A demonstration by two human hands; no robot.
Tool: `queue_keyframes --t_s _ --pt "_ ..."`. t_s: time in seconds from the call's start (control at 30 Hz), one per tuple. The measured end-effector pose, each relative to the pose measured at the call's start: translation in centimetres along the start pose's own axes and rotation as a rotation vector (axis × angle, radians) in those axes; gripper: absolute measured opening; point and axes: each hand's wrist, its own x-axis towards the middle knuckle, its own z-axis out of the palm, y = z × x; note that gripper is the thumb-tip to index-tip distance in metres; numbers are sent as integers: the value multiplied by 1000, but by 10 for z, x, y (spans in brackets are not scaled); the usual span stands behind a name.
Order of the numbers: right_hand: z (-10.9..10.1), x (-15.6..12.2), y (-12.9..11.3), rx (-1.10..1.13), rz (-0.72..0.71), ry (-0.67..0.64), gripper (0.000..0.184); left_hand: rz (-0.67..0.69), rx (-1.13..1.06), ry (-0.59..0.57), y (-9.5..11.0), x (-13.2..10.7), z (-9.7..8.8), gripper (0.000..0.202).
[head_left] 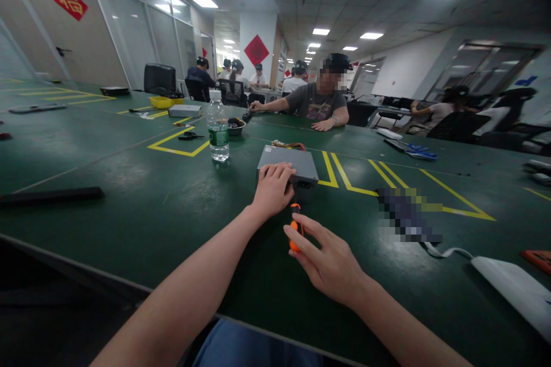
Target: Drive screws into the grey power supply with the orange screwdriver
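A grey metal computer power supply (297,161) lies on the green table in front of me, with coloured cables (288,145) coming out behind it. My left hand (275,186) rests over its near left corner, fingers wrapped on the top and front edge. Between the thumb and fingers of my right hand (329,255) is an orange and black screwdriver (295,229). Its shaft points away from me to the near face of the power supply. Whether the tip sits in a screw I cannot make out.
A water bottle (218,132) stands left of the power supply, beside a metal bowl (236,127). A black bar (51,196) lies at left. On the right are a blurred-out dark device (407,215), a white power bank (512,287) and blue-handled pliers (415,150). Opposite sits a person (316,100).
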Motion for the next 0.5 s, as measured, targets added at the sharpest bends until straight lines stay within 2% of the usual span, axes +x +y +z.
queue_keyframes --t_s 0.13,0.2,0.3,0.5 --pt "3 1 3 -51 -6 160 25 -10 -8 -7 1 0 -1 30" --pt "4 -1 3 -50 16 194 22 -21 -8 -13 1 1 -1 31" --pt "2 -2 2 -93 40 175 16 -27 -6 -17 2 1 -2 31" --pt "-2 2 0 -321 -25 151 18 -24 3 -19 2 1 -1 28"
